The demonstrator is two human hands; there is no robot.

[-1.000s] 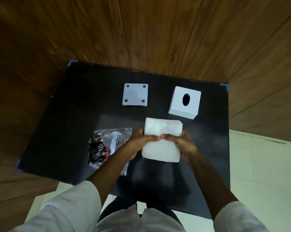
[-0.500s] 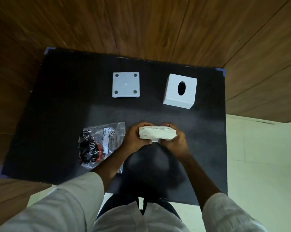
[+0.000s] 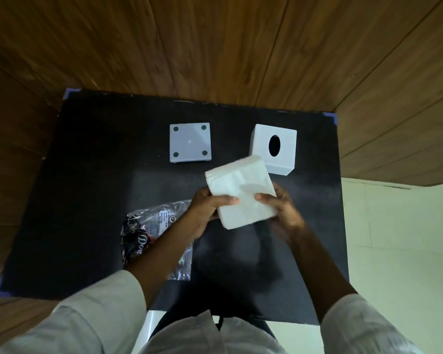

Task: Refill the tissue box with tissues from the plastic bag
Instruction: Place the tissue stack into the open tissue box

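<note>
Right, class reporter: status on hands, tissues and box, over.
Left hand and right hand grip white tissue stack. White square tissue box empty-looking, grey base plate off. Nothing blocking.

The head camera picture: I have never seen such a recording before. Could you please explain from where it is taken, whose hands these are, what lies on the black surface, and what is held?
There is no machine here. A person wears one wide-angle camera on the head, so you look down along their own arms. The left hand and the right hand together hold a white stack of tissues above the black mat, tilted. On the mat lie three things: a white tissue box with an oval hole on top, at the far right; a flat grey square plate with four dark round pads, probably the box's bottom cover, to its left; and a plastic bag, partly hidden under the left forearm. Around the mat you see a wooden surface.
</note>
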